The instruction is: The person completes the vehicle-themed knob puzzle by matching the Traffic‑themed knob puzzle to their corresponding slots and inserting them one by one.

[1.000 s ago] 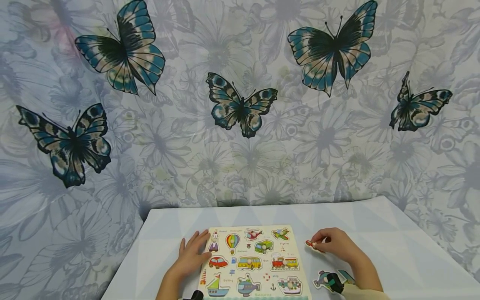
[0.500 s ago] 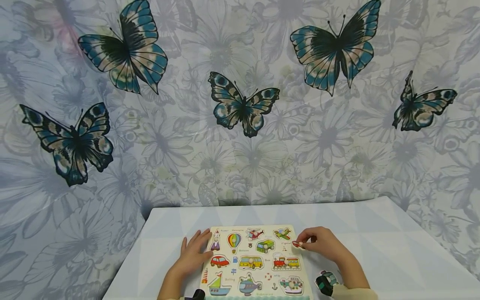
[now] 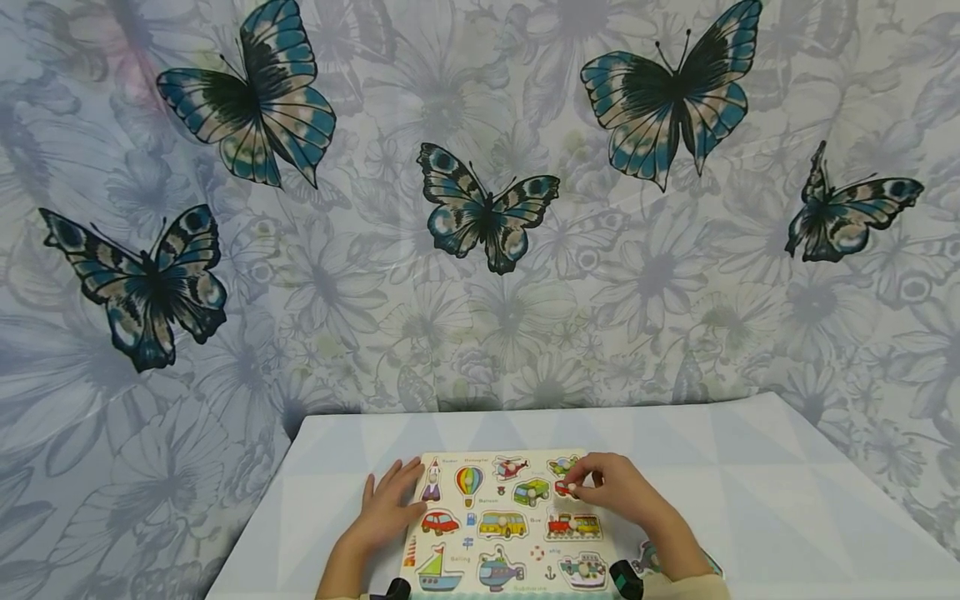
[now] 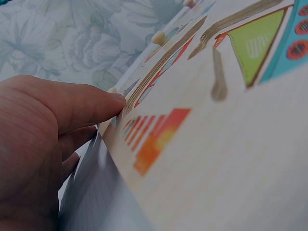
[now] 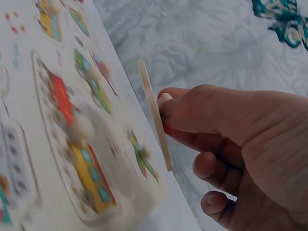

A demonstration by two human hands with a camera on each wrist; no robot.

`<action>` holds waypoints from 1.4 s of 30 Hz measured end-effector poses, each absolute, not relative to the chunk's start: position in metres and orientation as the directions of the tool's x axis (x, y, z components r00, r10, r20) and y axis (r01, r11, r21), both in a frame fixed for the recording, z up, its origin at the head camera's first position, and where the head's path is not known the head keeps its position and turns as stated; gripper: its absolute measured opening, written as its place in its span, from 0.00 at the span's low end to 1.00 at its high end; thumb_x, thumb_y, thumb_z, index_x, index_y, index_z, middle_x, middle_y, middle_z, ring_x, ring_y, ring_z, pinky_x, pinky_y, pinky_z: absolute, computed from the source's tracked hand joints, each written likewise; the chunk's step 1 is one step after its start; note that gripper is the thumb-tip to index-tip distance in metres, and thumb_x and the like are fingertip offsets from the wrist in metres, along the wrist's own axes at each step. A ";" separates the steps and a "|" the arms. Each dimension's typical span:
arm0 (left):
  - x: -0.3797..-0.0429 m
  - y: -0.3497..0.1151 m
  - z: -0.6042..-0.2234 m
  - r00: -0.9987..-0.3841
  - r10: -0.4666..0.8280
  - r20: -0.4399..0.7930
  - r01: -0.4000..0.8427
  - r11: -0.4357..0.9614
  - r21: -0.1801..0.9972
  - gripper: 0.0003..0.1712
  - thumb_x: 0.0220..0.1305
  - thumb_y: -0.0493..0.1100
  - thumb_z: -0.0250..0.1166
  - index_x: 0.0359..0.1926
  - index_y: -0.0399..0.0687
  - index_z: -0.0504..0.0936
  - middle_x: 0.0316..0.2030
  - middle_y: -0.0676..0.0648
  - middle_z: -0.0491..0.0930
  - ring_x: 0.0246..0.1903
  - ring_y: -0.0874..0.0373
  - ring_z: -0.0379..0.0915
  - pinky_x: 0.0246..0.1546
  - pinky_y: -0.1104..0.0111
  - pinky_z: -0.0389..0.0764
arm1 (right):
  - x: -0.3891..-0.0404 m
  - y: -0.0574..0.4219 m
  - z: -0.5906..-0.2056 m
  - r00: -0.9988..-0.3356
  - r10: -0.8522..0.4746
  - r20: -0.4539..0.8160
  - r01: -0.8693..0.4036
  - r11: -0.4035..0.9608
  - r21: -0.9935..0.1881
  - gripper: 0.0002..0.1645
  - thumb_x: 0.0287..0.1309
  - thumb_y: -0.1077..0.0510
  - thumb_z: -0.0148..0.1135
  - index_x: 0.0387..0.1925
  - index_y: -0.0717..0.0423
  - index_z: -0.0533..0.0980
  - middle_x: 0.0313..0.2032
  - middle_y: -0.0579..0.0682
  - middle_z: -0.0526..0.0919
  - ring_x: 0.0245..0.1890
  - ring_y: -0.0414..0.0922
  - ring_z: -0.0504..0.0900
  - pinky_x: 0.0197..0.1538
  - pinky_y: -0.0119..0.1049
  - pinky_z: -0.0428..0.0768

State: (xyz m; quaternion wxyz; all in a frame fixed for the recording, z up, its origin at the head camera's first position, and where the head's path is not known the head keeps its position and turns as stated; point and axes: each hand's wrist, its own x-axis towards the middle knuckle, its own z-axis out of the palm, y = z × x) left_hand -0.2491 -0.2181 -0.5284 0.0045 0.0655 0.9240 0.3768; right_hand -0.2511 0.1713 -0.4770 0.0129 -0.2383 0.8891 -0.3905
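Note:
A cream puzzle board [image 3: 465, 583] with printed vehicles lies on the table. My left hand [image 3: 385, 508] rests at its left edge, fingers spread. In the left wrist view, the left thumb [image 4: 86, 101] lies over the edge. My right hand [image 3: 618, 487] pinches a red puzzle piece [image 3: 562, 487] by its knob, over the board's upper right. That piece shows edge-on in the right wrist view, as a thin wooden slab [image 5: 156, 115] tilted and apart from the board. Its printed picture is mostly hidden. Knobs stand on the train [image 5: 82, 130] and several other pieces.
Another colourful piece [image 3: 649, 557] lies right of the board, partly hidden by the right forearm. Dark wrist devices [image 3: 626, 579] show at both wrists. The white table [image 3: 750, 467] reaches back to a wall with butterfly decorations [image 3: 487, 208].
My right hand has moved left with the red piece, from the table beside the board to above the board's upper right. The left hand has stayed at the board's edge.

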 end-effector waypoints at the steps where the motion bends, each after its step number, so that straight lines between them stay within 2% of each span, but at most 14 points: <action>1: -0.249 -0.218 -0.529 -0.992 0.123 0.038 0.114 0.709 0.695 0.37 0.58 0.41 0.68 0.69 0.42 0.71 0.75 0.42 0.63 0.77 0.35 0.44 0.71 0.33 0.24 | -0.251 0.167 -0.477 -0.879 -0.445 0.169 -0.426 0.574 -0.699 0.04 0.60 0.59 0.67 0.37 0.48 0.85 0.34 0.44 0.85 0.22 0.33 0.66 0.25 0.29 0.70; 7: -0.249 -0.219 -0.528 -0.991 0.129 0.043 0.122 0.709 0.694 0.36 0.59 0.41 0.67 0.70 0.44 0.71 0.75 0.44 0.63 0.78 0.36 0.44 0.72 0.34 0.24 | -0.249 0.145 -0.479 -0.847 -0.490 0.207 -0.483 0.545 -0.685 0.05 0.61 0.60 0.67 0.39 0.49 0.85 0.35 0.45 0.85 0.20 0.32 0.63 0.23 0.27 0.67; 15: -0.245 -0.221 -0.527 -0.992 0.124 0.034 0.112 0.704 0.701 0.37 0.59 0.41 0.68 0.70 0.42 0.71 0.75 0.42 0.63 0.77 0.35 0.44 0.71 0.34 0.24 | -0.245 0.111 -0.481 -0.827 -0.525 0.202 -0.506 0.538 -0.674 0.07 0.61 0.60 0.67 0.38 0.47 0.86 0.35 0.43 0.85 0.21 0.33 0.65 0.24 0.27 0.69; 23: -0.246 -0.220 -0.528 -0.990 0.131 0.048 0.127 0.701 0.702 0.37 0.59 0.41 0.67 0.70 0.43 0.70 0.75 0.43 0.62 0.77 0.36 0.44 0.71 0.34 0.23 | -0.245 0.075 -0.481 -0.809 -0.542 0.227 -0.539 0.530 -0.655 0.08 0.60 0.62 0.67 0.36 0.46 0.87 0.34 0.42 0.87 0.19 0.29 0.66 0.24 0.27 0.71; 25: -0.246 -0.220 -0.528 -0.990 0.130 0.048 0.125 0.696 0.707 0.37 0.60 0.41 0.68 0.70 0.43 0.70 0.75 0.43 0.62 0.78 0.36 0.44 0.71 0.34 0.23 | -0.245 0.066 -0.481 -0.805 -0.547 0.229 -0.547 0.534 -0.645 0.08 0.59 0.62 0.67 0.35 0.46 0.87 0.32 0.41 0.86 0.17 0.29 0.68 0.34 0.31 0.81; 27: -0.246 -0.220 -0.528 -0.991 0.127 0.043 0.120 0.697 0.707 0.37 0.59 0.41 0.68 0.70 0.43 0.70 0.75 0.43 0.62 0.78 0.36 0.44 0.71 0.34 0.23 | -0.244 0.057 -0.481 -0.802 -0.554 0.222 -0.547 0.534 -0.644 0.09 0.59 0.62 0.66 0.35 0.45 0.88 0.30 0.38 0.86 0.17 0.29 0.68 0.35 0.33 0.81; 30: -0.245 -0.219 -0.528 -0.991 0.123 0.043 0.117 0.702 0.703 0.36 0.60 0.40 0.67 0.70 0.43 0.71 0.75 0.43 0.63 0.77 0.36 0.44 0.71 0.34 0.23 | -0.243 0.045 -0.483 -0.794 -0.568 0.217 -0.553 0.526 -0.647 0.09 0.59 0.62 0.66 0.35 0.44 0.88 0.30 0.38 0.85 0.19 0.29 0.67 0.36 0.29 0.80; 32: -0.244 -0.219 -0.527 -0.991 0.123 0.047 0.120 0.703 0.701 0.35 0.60 0.40 0.67 0.69 0.42 0.71 0.75 0.43 0.63 0.77 0.36 0.45 0.71 0.34 0.24 | -0.242 0.037 -0.485 -0.786 -0.579 0.216 -0.555 0.507 -0.659 0.09 0.58 0.63 0.67 0.34 0.46 0.88 0.31 0.40 0.85 0.21 0.29 0.66 0.27 0.25 0.71; 36: -0.242 -0.219 -0.526 -0.987 0.140 0.072 0.151 0.700 0.698 0.34 0.61 0.39 0.67 0.69 0.41 0.72 0.74 0.42 0.64 0.77 0.34 0.46 0.71 0.33 0.24 | -0.240 0.022 -0.487 -0.782 -0.590 0.203 -0.545 0.487 -0.682 0.08 0.59 0.63 0.67 0.36 0.47 0.88 0.33 0.44 0.87 0.22 0.28 0.67 0.27 0.23 0.71; 42: -0.242 -0.219 -0.526 -0.984 0.159 0.074 0.165 0.690 0.705 0.34 0.60 0.40 0.67 0.69 0.42 0.72 0.74 0.42 0.64 0.77 0.34 0.45 0.71 0.33 0.24 | -0.239 0.003 -0.493 -0.796 -0.574 0.191 -0.531 0.511 -0.677 0.07 0.59 0.61 0.68 0.36 0.47 0.88 0.30 0.39 0.86 0.25 0.28 0.70 0.29 0.23 0.72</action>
